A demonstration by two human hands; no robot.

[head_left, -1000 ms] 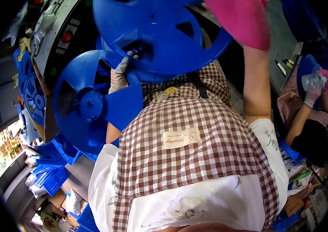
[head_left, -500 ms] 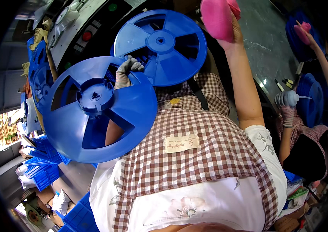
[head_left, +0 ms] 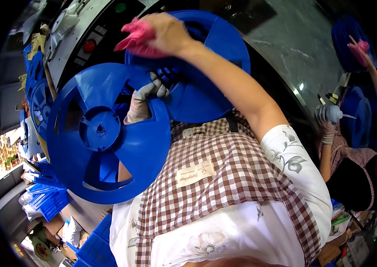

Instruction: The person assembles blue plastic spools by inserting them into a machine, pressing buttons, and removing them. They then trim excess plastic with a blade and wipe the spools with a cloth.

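My left hand (head_left: 146,95), in a grey striped glove, reaches through a cut-out of a blue plastic reel flange (head_left: 137,153). Its fingers curl closed at the rim beside a second blue flange (head_left: 230,42). The near flange faces up, showing a round raised hub with a small central hole. A bunched pink cloth (head_left: 137,38) is in my bare right hand (head_left: 168,33), which is above the second flange and hides much of it. The right hand is smeared by motion, but it is closed round the cloth.
A dark machine panel with a red button (head_left: 89,46) stands at the far left, beside a grey table (head_left: 295,49). Blue crates (head_left: 92,244) are at lower left. On the right, a co-worker's gloved hand (head_left: 326,118) holds a squeeze bottle (head_left: 336,114); the other has a pink cloth (head_left: 358,51).
My right hand has swung left with the pink cloth, from above the table to over the second flange. The near flange has shifted slightly down and left, and the second flange sits lower and further right.
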